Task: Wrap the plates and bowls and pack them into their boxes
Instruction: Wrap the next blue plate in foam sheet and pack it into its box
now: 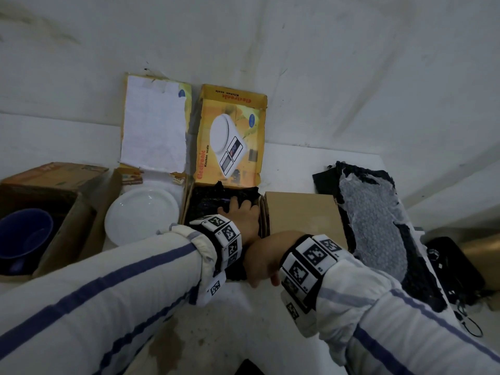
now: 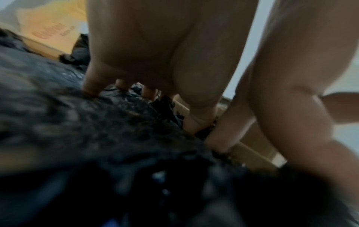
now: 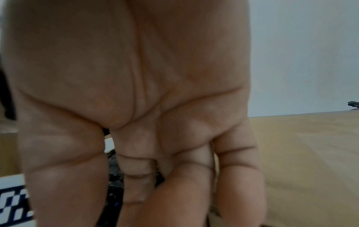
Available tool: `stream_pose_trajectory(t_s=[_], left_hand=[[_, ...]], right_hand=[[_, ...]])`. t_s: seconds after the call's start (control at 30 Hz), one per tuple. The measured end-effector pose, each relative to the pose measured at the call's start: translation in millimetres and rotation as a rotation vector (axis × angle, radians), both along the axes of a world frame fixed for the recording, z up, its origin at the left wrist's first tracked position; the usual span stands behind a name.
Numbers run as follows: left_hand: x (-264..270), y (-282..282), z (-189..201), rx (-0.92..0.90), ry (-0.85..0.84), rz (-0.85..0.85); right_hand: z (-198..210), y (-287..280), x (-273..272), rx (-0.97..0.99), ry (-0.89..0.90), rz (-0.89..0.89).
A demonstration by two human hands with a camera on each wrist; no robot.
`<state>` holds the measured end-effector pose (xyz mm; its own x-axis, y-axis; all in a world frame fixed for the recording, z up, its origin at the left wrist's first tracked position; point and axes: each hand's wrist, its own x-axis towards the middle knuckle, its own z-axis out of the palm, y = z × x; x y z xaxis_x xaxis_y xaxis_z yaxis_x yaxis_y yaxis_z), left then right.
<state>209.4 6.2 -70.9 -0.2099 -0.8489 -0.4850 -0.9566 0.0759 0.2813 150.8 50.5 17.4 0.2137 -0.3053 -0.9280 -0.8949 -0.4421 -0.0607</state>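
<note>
A bundle in black bubble wrap [image 1: 208, 207] [image 2: 97, 130] lies inside the open yellow kitchen-scale box [image 1: 230, 136]. My left hand [image 1: 238, 209] [image 2: 124, 87] presses down on the bundle with straight fingers. My right hand [image 1: 259, 263] [image 3: 145, 169] reaches down at the box's near right corner, its fingers [image 2: 219, 142] poking into the wrap by the cardboard wall. To the left, a bare white plate [image 1: 140, 215] sits in another open box. A blue bowl [image 1: 24, 236] rests in a brown carton [image 1: 54, 180] at far left.
A brown cardboard flap [image 1: 300, 212] [image 3: 301, 153] lies right of the scale box. Beyond it is a spread sheet of black-backed bubble wrap [image 1: 373, 226]. Black gear and cables [image 1: 454, 266] lie at the right table edge. A white wall stands behind.
</note>
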Motion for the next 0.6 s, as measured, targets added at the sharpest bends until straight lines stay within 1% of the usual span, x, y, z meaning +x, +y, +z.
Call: stream_pose_trajectory(t_s=[0.1, 0.2, 0.27, 0.37, 0.43, 0.5, 0.57, 0.6], left_hand=[[1, -1, 2, 0.002, -0.011, -0.035], [6, 0, 4, -0.064, -0.043, -0.051], [5, 1, 4, -0.093, -0.048, -0.032], [-1, 2, 3, -0.112, -0.011, 0.052], [-1, 0, 5, -0.057, 0.04, 0.056], [6, -3, 11, 0.058, 0.048, -0.047], [18, -9, 15, 0.13, 0.037, -0.16], [24, -13, 14, 0.143, 0.056, -0.19]], right_hand=[[3, 1, -1, -0.021, 0.017, 0.051], [1, 2, -2, -0.029, 0.003, 0.052], [-1, 3, -4, -0.029, -0.021, 0.029], [-11, 2, -6, -0.037, -0.05, -0.005], [-8, 1, -5, -0.036, -0.027, -0.008], [-5, -7, -7, -0.121, -0.038, 0.032], [2, -19, -9, -0.247, -0.1, -0.051], [6, -25, -8, -0.268, -0.086, -0.085]])
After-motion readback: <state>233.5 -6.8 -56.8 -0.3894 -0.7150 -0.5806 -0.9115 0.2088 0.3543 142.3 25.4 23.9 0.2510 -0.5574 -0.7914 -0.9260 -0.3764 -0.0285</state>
